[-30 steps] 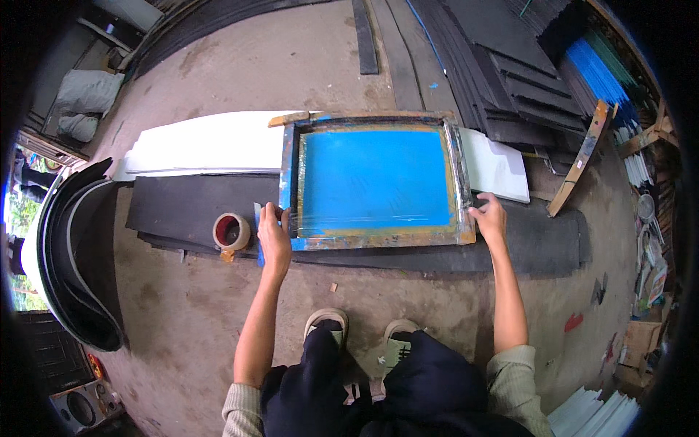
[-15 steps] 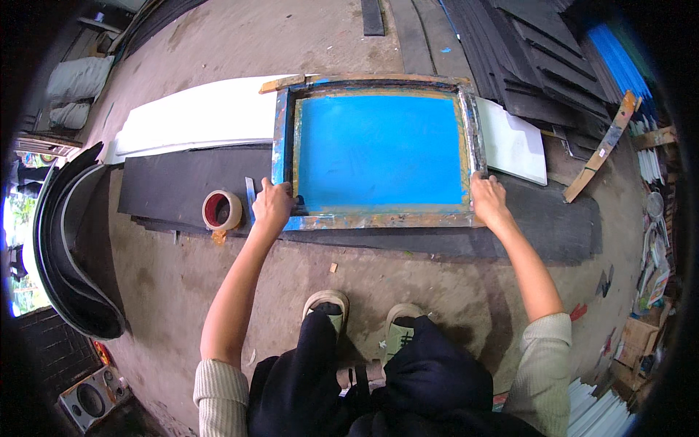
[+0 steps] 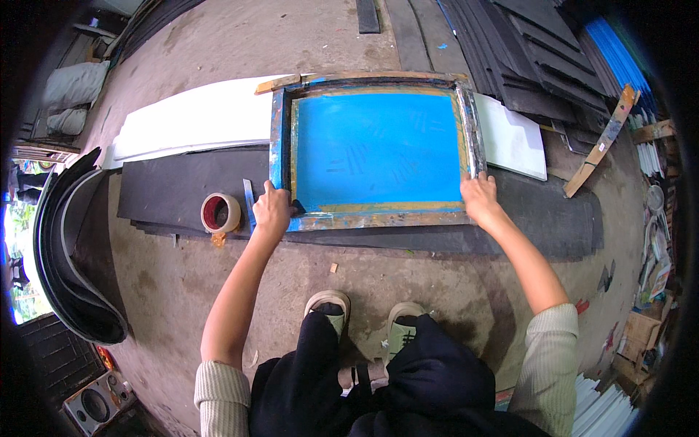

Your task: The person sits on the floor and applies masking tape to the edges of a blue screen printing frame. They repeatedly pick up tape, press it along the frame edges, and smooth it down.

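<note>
A wooden screen-printing frame with a blue mesh panel lies over a white sheet and a stack of dark sheets. Its wood is smeared with paint, and faint dark stroke marks show on the blue. My left hand is closed on the frame's near left corner. At the near right corner my right hand grips the side rail, fingers curled round it. Just left of my left hand are a roll of tape and a thin blue strip.
A paint-marked wooden stick leans at the right, beside stacked dark sheets. Curled dark sheets stand at the left. A speaker sits at lower left. My feet are on the concrete floor before the stack.
The frame has shifted slightly left with both hands on it. My right hand has slid a little inward at its corner. Dark stroke marks now show more clearly on the blue panel.
</note>
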The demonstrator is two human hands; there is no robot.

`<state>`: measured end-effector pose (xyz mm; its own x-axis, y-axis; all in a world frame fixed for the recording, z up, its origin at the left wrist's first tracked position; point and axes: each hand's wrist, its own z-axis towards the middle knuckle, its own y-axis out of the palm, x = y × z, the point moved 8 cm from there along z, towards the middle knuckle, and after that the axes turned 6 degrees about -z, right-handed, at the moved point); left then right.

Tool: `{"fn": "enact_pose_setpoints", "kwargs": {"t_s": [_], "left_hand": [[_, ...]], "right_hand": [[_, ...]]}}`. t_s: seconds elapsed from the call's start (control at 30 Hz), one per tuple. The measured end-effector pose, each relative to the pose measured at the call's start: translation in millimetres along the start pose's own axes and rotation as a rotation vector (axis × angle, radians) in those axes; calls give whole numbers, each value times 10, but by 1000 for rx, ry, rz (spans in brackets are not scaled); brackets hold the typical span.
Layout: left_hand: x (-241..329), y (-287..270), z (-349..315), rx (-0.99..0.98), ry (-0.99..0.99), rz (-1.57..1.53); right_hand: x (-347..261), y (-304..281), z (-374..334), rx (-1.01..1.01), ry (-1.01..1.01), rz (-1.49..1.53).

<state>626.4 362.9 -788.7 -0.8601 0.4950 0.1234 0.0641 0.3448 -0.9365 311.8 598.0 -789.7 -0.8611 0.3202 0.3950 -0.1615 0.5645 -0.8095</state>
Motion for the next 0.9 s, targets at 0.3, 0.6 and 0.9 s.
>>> {"fn": "enact_pose_setpoints", "kwargs": {"t_s": [0.3,0.6,0.9], "left_hand": [[76,-26,-22,-82,17,102],[138,12,35,-107,29,279],[328,153,36,-79,72,731]], "right_hand": [[-40,19,34,-99,-17,-50],[-103,31,8,-228,-66,-157],[-107,-11,-46,-185,-83,-284]]}}
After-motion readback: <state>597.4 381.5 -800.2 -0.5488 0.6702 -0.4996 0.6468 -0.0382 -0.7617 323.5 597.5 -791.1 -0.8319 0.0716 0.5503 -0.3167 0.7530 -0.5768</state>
